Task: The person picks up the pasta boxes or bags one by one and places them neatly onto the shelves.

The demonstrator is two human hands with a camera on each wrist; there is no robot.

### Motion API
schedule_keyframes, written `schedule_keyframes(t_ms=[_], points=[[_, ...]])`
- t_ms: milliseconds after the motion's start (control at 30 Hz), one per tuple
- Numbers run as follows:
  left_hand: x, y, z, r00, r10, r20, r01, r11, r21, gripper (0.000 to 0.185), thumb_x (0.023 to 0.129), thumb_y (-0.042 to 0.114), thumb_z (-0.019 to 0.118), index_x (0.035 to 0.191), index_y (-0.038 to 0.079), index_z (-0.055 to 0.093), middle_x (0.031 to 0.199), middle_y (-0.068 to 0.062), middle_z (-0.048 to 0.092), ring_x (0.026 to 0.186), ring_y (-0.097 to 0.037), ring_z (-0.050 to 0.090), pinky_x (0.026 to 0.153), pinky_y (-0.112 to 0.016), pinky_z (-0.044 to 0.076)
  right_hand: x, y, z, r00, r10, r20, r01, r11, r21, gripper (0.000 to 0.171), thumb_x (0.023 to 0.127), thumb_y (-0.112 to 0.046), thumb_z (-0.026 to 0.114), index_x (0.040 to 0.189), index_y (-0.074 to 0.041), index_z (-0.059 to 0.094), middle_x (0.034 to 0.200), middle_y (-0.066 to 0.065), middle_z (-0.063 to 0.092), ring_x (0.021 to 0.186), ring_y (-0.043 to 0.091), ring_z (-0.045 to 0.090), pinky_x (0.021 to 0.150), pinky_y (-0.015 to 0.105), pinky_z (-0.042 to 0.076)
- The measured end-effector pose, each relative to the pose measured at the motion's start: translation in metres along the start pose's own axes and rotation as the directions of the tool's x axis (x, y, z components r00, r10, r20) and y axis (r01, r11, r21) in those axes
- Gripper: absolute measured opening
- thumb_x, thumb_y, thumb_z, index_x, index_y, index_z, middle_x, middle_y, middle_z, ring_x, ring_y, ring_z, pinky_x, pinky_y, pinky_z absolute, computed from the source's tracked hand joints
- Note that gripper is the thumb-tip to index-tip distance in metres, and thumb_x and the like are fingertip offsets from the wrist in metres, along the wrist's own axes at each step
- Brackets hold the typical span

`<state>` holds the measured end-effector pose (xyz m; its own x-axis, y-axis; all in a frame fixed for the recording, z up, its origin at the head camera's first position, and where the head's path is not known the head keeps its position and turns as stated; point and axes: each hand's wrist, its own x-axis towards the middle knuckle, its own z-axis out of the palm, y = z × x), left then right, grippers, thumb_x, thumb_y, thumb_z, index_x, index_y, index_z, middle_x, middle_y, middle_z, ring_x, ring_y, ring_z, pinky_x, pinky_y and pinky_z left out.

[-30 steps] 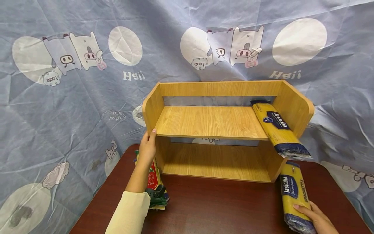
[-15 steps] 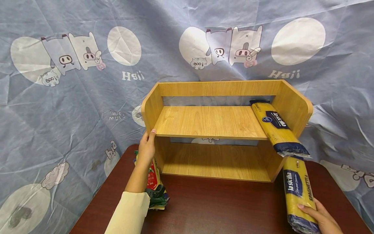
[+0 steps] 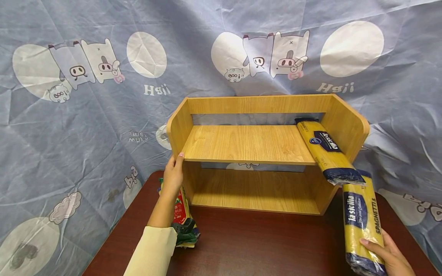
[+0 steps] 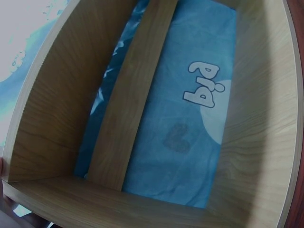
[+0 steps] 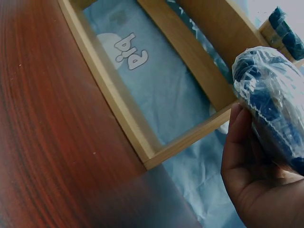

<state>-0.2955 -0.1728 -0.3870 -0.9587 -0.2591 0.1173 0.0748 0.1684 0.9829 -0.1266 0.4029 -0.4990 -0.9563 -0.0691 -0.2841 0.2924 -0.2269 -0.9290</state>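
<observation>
My left hand [image 3: 173,174] grips the left side panel of the wooden shelf [image 3: 248,143], thumb at the front edge of its upper board. Only a sliver of that hand shows at the lower left of the left wrist view. At the right, my right hand [image 3: 391,251] holds a yellow and navy spaghetti pack [image 3: 362,209], thumb across its front. Its crinkled clear end [image 5: 273,102] faces the right wrist camera. A second spaghetti pack [image 3: 326,147] lies on the upper board along the right panel, its near end sticking out past the front edge and overlapping the held pack's top.
Left of the shelf, a red and yellow noodle pack [image 3: 181,211] lies on the dark red table [image 3: 262,245], partly hidden by my left forearm and a black strap [image 3: 184,226]. A blue cartoon-print cloth [image 3: 193,50] hangs behind and at the sides.
My right hand has lifted the spaghetti pack and moved it slightly right, its top now behind the jutting pack end. The left hand and the shelf stay put.
</observation>
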Motion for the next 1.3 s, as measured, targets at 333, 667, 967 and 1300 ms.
schedule_keyframes(t_ms=[333,667,967,1300], points=[[0.0,0.0,0.0,1.0,0.009,0.001,-0.009,1.0,0.006,0.059,0.101,0.06,0.046,0.15,0.027,0.047,0.142,-0.013,0.057,0.131,-0.034,0.053,0.113,-0.055,0.04,-0.006,-0.011,0.008,0.989,-0.015,-0.147,0.008,0.999,-0.043,0.038,0.106,-0.02,0.05,0.123,-0.047,0.031,0.09,-0.014,0.069,0.08,0.013,0.071,0.067,0.036,0.06],[0.002,-0.002,-0.001,1.0,0.006,0.007,-0.006,1.0,-0.004,0.059,0.101,0.061,0.046,0.151,0.028,0.046,0.143,-0.012,0.056,0.133,-0.033,0.051,0.114,-0.055,0.038,-0.017,-0.016,0.014,0.976,-0.159,-0.147,0.163,0.986,0.019,0.049,0.105,-0.009,0.049,0.128,-0.048,0.03,0.092,-0.014,0.069,0.078,0.012,0.07,0.063,0.034,0.059],[0.002,-0.003,-0.001,1.0,0.006,0.002,-0.006,1.0,0.001,0.06,0.1,0.062,0.046,0.15,0.028,0.047,0.141,-0.013,0.058,0.129,-0.034,0.054,0.11,-0.055,0.042,-0.023,-0.019,0.016,0.918,-0.389,-0.071,0.393,0.917,0.06,0.049,0.103,0.005,0.042,0.134,-0.033,0.037,0.097,-0.007,0.073,0.078,0.014,0.073,0.061,0.033,0.06],[0.003,-0.003,-0.001,1.0,0.004,0.003,-0.004,1.0,0.0,0.061,0.1,0.062,0.046,0.15,0.028,0.046,0.142,-0.013,0.057,0.129,-0.034,0.054,0.111,-0.056,0.041,-0.028,-0.026,0.017,0.864,-0.503,-0.029,0.504,0.86,0.086,0.055,0.1,0.013,0.037,0.138,-0.027,0.036,0.101,-0.004,0.075,0.08,0.015,0.074,0.062,0.032,0.06]])
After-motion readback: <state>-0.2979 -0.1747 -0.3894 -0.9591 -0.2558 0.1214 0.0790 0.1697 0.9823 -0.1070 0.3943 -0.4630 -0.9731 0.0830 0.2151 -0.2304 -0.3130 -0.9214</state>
